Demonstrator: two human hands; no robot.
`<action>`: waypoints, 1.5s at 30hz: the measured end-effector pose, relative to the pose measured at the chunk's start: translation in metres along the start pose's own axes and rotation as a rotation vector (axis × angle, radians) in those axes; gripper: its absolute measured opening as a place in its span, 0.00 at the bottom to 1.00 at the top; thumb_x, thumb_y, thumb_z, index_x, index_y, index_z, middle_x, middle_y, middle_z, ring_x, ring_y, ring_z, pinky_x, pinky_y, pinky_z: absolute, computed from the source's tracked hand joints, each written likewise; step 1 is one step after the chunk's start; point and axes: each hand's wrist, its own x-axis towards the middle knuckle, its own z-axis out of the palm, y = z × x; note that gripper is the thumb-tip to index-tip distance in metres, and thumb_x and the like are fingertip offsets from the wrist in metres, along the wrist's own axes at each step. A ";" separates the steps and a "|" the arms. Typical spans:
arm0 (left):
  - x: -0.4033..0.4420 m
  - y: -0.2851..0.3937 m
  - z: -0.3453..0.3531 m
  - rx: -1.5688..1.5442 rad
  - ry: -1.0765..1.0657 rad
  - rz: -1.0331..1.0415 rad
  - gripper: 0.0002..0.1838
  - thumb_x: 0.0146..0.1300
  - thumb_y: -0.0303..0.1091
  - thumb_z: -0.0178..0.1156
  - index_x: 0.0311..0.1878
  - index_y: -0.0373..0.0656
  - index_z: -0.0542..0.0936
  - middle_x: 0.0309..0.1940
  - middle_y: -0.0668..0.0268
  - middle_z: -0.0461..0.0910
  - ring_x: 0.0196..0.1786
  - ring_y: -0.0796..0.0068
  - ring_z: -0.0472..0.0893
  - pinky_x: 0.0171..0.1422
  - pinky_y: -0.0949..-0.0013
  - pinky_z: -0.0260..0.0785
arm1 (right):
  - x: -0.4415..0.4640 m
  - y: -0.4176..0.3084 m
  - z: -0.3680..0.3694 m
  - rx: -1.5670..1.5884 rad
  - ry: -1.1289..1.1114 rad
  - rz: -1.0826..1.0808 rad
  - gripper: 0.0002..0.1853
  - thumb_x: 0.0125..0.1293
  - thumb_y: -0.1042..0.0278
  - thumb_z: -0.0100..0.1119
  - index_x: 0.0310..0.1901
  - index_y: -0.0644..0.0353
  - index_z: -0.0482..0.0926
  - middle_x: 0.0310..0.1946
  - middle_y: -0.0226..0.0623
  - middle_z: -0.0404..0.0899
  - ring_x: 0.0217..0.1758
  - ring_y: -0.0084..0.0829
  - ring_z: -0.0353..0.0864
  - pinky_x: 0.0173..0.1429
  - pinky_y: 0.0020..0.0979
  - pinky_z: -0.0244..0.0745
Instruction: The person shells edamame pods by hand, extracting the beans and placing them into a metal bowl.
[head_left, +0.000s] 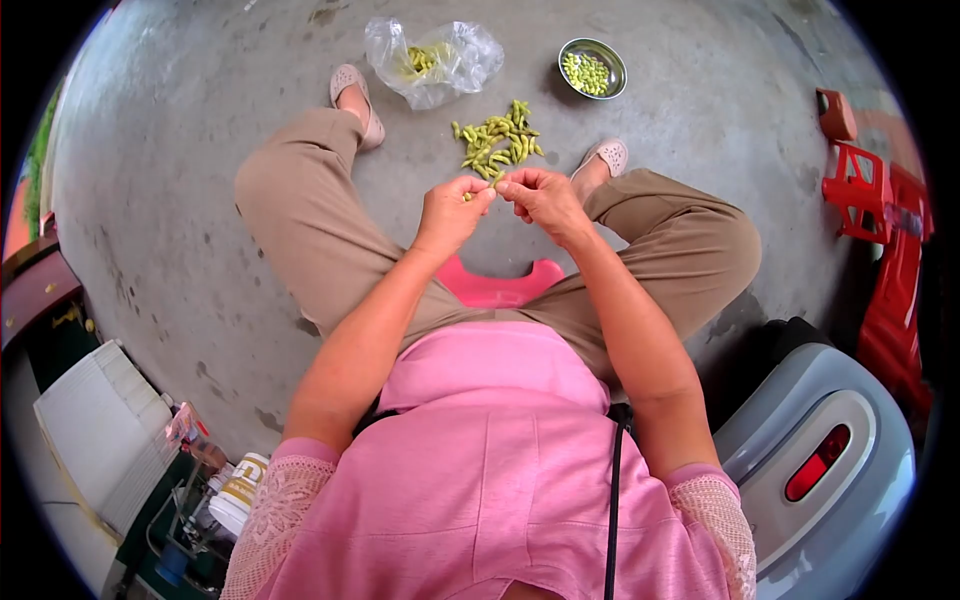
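Observation:
My left hand and my right hand meet above the floor between my knees, fingertips pinched together on a green edamame pod. A bit of green also shows between the curled fingers of my left hand. Just beyond my fingers, a loose pile of edamame pods lies on the concrete. Farther out to the right stands a round metal bowl holding shelled green beans. To the left of it is a crumpled clear plastic bag with more pods inside.
A pink stool shows between my legs. Red plastic stools stand at the right edge, with a grey-blue casing with a red light close to my right elbow. Boxes and a white-and-gold container crowd the lower left.

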 end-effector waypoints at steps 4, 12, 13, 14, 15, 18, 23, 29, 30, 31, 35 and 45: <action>-0.002 -0.004 -0.001 0.146 0.054 0.167 0.08 0.51 0.33 0.59 0.29 0.38 0.76 0.17 0.70 0.74 0.19 0.87 0.68 0.22 0.80 0.61 | 0.001 0.003 0.001 -0.001 -0.022 0.007 0.07 0.54 0.66 0.58 0.29 0.60 0.76 0.19 0.23 0.71 0.18 0.14 0.65 0.20 0.16 0.60; -0.004 0.003 -0.008 0.255 -0.025 0.198 0.08 0.50 0.33 0.59 0.25 0.37 0.76 0.14 0.69 0.73 0.18 0.86 0.68 0.22 0.78 0.61 | -0.002 -0.002 -0.002 -0.006 -0.109 0.032 0.07 0.55 0.67 0.57 0.28 0.62 0.75 0.18 0.25 0.71 0.17 0.14 0.65 0.18 0.17 0.60; -0.005 0.005 -0.009 0.253 -0.022 0.196 0.08 0.50 0.33 0.59 0.25 0.37 0.76 0.14 0.69 0.73 0.18 0.86 0.68 0.22 0.78 0.61 | -0.001 -0.001 -0.004 -0.014 -0.122 0.026 0.07 0.55 0.67 0.57 0.27 0.62 0.75 0.18 0.25 0.70 0.17 0.14 0.65 0.18 0.17 0.59; -0.005 0.008 -0.010 0.235 -0.059 0.161 0.09 0.50 0.34 0.60 0.25 0.37 0.76 0.14 0.69 0.73 0.19 0.86 0.68 0.22 0.78 0.61 | 0.000 -0.001 -0.004 -0.023 -0.136 0.020 0.07 0.55 0.68 0.56 0.26 0.62 0.74 0.18 0.25 0.69 0.16 0.14 0.64 0.18 0.17 0.58; -0.006 0.010 -0.010 0.218 -0.096 0.127 0.09 0.50 0.34 0.60 0.25 0.37 0.76 0.14 0.69 0.73 0.19 0.86 0.68 0.22 0.78 0.61 | 0.000 0.001 -0.004 -0.025 -0.138 0.021 0.07 0.55 0.68 0.56 0.26 0.62 0.74 0.18 0.25 0.69 0.16 0.14 0.64 0.18 0.17 0.58; -0.005 0.005 -0.008 0.174 -0.090 0.106 0.09 0.50 0.35 0.60 0.23 0.38 0.76 0.14 0.71 0.73 0.18 0.87 0.68 0.21 0.79 0.60 | 0.001 0.006 -0.004 -0.007 -0.130 0.010 0.06 0.55 0.69 0.55 0.25 0.62 0.73 0.17 0.23 0.68 0.16 0.13 0.62 0.17 0.17 0.56; -0.003 0.004 -0.006 0.077 -0.122 -0.014 0.09 0.52 0.36 0.59 0.23 0.40 0.75 0.15 0.72 0.73 0.16 0.89 0.65 0.17 0.82 0.56 | 0.000 0.005 -0.001 -0.032 -0.077 -0.036 0.07 0.53 0.67 0.54 0.23 0.61 0.73 0.15 0.23 0.67 0.16 0.13 0.62 0.18 0.16 0.56; -0.003 0.012 -0.009 -0.307 -0.232 -0.272 0.08 0.55 0.35 0.57 0.28 0.39 0.74 0.18 0.69 0.73 0.14 0.89 0.63 0.15 0.85 0.51 | 0.002 0.009 -0.002 -0.041 -0.057 -0.037 0.08 0.54 0.66 0.52 0.23 0.61 0.71 0.15 0.22 0.65 0.16 0.13 0.60 0.18 0.18 0.55; -0.003 0.014 -0.010 -0.449 -0.265 -0.350 0.08 0.55 0.34 0.56 0.29 0.38 0.74 0.19 0.69 0.72 0.14 0.90 0.63 0.14 0.85 0.50 | 0.003 0.008 -0.003 -0.040 -0.057 -0.036 0.08 0.54 0.66 0.52 0.23 0.61 0.71 0.15 0.22 0.65 0.16 0.13 0.60 0.18 0.18 0.55; -0.003 0.013 -0.010 -0.449 -0.265 -0.351 0.08 0.55 0.34 0.56 0.29 0.38 0.74 0.19 0.69 0.72 0.14 0.90 0.63 0.14 0.85 0.50 | 0.003 0.007 -0.004 0.083 -0.099 -0.023 0.09 0.54 0.65 0.52 0.24 0.60 0.71 0.16 0.23 0.65 0.16 0.13 0.60 0.18 0.18 0.54; -0.002 0.012 -0.010 -0.521 -0.282 -0.331 0.08 0.56 0.34 0.54 0.32 0.39 0.73 0.19 0.70 0.71 0.14 0.90 0.63 0.14 0.86 0.48 | 0.002 0.004 -0.005 0.182 -0.125 -0.008 0.10 0.55 0.62 0.53 0.26 0.60 0.71 0.17 0.24 0.66 0.15 0.15 0.61 0.18 0.18 0.56; -0.001 0.018 -0.009 -0.447 -0.315 -0.313 0.08 0.56 0.36 0.53 0.30 0.40 0.72 0.20 0.69 0.70 0.15 0.89 0.63 0.14 0.85 0.49 | 0.004 -0.001 -0.006 0.369 -0.078 0.087 0.09 0.55 0.63 0.57 0.25 0.59 0.72 0.18 0.25 0.69 0.16 0.15 0.64 0.18 0.18 0.58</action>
